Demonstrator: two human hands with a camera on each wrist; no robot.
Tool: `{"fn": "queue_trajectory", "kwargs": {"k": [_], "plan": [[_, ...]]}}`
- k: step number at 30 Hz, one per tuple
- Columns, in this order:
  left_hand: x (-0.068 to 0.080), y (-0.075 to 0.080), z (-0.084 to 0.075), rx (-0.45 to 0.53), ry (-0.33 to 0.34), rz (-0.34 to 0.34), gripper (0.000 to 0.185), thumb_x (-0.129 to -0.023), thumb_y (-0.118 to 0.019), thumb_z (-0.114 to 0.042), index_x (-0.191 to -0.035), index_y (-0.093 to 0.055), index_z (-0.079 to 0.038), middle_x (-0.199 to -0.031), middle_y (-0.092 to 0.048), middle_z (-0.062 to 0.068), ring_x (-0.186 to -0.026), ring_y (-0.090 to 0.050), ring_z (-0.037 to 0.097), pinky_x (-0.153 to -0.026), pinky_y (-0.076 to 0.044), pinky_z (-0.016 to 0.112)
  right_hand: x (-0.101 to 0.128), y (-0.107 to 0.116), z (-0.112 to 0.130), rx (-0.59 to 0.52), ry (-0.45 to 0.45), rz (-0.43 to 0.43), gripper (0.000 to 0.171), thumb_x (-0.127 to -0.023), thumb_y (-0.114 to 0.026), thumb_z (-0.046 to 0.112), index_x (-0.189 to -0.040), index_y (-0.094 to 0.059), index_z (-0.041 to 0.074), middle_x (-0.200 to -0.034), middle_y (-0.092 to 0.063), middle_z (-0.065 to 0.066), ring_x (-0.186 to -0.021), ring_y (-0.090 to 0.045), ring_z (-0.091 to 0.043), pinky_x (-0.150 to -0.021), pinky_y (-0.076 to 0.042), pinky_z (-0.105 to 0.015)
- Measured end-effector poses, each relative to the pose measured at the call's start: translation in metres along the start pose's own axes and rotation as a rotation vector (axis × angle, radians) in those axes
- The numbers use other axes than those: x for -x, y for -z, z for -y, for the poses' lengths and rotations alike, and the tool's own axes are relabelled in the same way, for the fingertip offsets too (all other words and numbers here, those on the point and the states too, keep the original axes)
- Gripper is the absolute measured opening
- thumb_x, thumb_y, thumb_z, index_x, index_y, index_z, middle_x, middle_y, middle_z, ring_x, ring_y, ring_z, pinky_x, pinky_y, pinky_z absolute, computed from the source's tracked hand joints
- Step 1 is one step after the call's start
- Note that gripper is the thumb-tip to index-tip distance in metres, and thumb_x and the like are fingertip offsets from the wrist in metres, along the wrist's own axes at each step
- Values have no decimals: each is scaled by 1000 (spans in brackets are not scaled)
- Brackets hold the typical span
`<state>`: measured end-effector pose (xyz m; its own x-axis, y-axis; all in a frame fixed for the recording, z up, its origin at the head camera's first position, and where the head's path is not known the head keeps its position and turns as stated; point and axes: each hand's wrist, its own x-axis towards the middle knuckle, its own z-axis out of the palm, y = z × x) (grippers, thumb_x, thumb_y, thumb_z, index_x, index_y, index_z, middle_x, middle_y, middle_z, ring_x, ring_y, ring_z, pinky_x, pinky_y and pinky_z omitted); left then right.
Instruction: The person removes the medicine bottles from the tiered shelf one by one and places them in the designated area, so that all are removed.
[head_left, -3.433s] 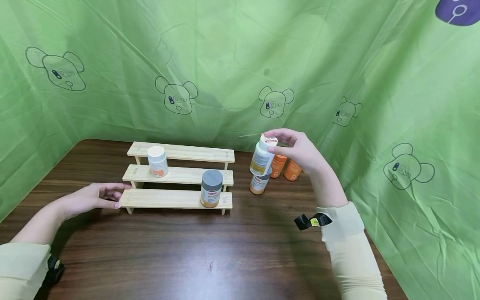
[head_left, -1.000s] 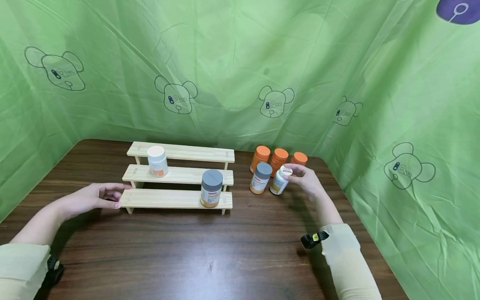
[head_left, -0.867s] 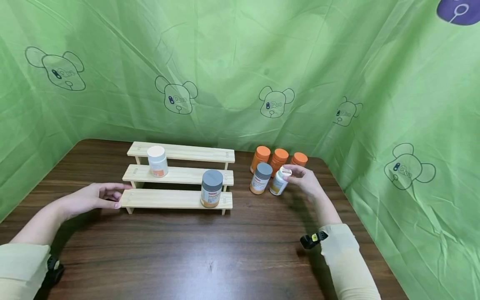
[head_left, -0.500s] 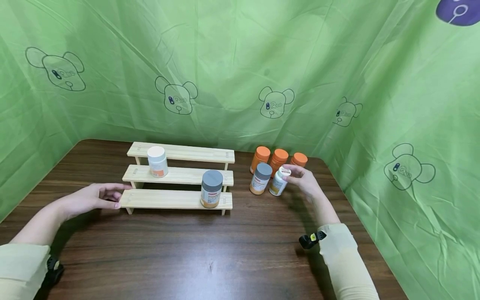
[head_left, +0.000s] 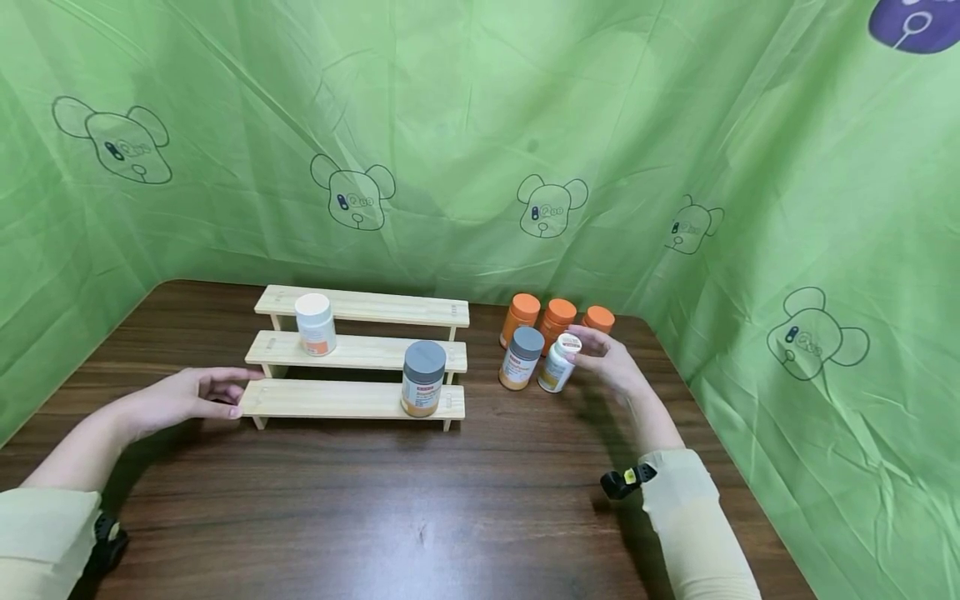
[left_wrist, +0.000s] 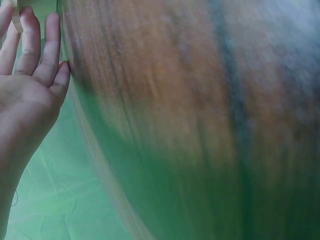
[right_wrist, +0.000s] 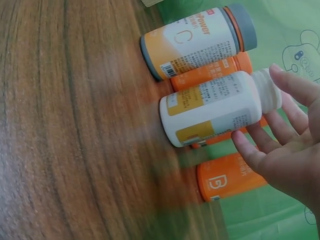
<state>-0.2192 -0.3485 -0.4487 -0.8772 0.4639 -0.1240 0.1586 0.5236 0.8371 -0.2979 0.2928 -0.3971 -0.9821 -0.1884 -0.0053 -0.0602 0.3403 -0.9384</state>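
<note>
My left hand (head_left: 168, 400) rests against the left end of a three-tier wooden display rack (head_left: 322, 398). In the left wrist view its fingers (left_wrist: 49, 50) are extended and loosely bent. My right hand (head_left: 611, 365) is spread loosely around the cap of a white pill bottle (head_left: 556, 369) that stands on the table. The right wrist view shows the thumb right at the cap and the other fingers behind and below it. A grey-capped bottle (head_left: 518, 365) stands just left of the white one.
Several orange bottles (head_left: 521, 315) stand behind these two. On the rack, a white jar (head_left: 315, 327) stands on the middle tier at the left and a grey-capped bottle (head_left: 422, 383) on the front tier at the right. A green curtain (head_left: 450, 125) encloses the dark wooden table (head_left: 420, 517).
My right hand has lowered the white bottle from above the grey-capped one to the table on its right. Its fingers have since loosened at the cap. The left hand stays put.
</note>
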Motion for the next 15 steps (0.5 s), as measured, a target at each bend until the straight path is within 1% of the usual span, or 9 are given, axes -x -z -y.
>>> {"fn": "queue_trajectory", "kwargs": {"k": [4,10,15], "plan": [[1,0,-2,-1,-9,-2,59,-88,-66,-19,-140,-42,-4,-106,-64,8,-94,-60,7,-76,-47,22,2,4,3,5,18,6,62,-85,-71,16,-140,-44,8,-139,-48,-12,-122,-48,-19,-90,-44,-24],[2,-1,-3,7,-12,-7,59,-87,-67,-18,-139,-43,-5,-105,-64,7,-94,-61,8,-76,-47,21,6,10,16,-8,8,9,62,-85,-70,15,-140,-43,9,-142,-47,-11,-125,-47,-22,-87,-46,-23],[1,-1,-2,21,-34,9,59,-88,-66,-16,-139,-41,-1,-106,-64,10,-93,-61,8,-76,-47,21,11,11,32,-52,32,31,61,-88,-65,7,-142,-38,3,-145,-40,-19,-131,-40,-33,-88,-45,-20]]}}
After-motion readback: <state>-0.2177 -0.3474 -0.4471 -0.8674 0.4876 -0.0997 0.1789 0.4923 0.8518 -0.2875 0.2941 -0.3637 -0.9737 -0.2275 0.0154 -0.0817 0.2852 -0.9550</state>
